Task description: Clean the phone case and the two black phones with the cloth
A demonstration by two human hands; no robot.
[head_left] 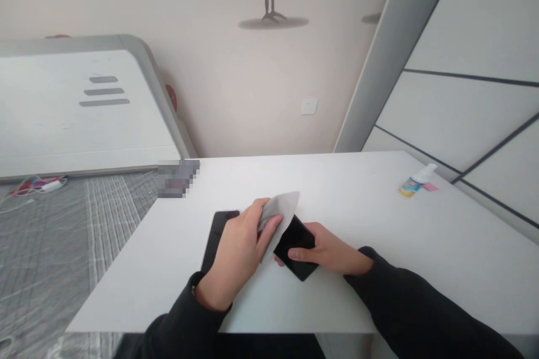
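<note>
My left hand (pixel 236 255) is closed on a thin light-grey cloth (pixel 287 205), pinched between thumb and fingers. The cloth stands up from the grip, and its lower edge meets the side of a flat black object with a glossy face (pixel 297 234). Holding that object tilted is my right hand (pixel 330 248), thumb across its face and fingers behind it. It looks like a phone or a wallet; I cannot tell which. Partly hidden behind my left hand, a dark phone-shaped slab (pixel 215 233) lies on the white table (pixel 353 185).
A pump bottle (pixel 415 181) with a yellow-and-blue label lies tilted at the table's right, beside a pink piece (pixel 430 186). A blurred-out item (pixel 174 179) sits at the far left corner. White panelled doors (pixel 463 67) flank the right; grey striped fabric (pixel 96 235) spreads at left.
</note>
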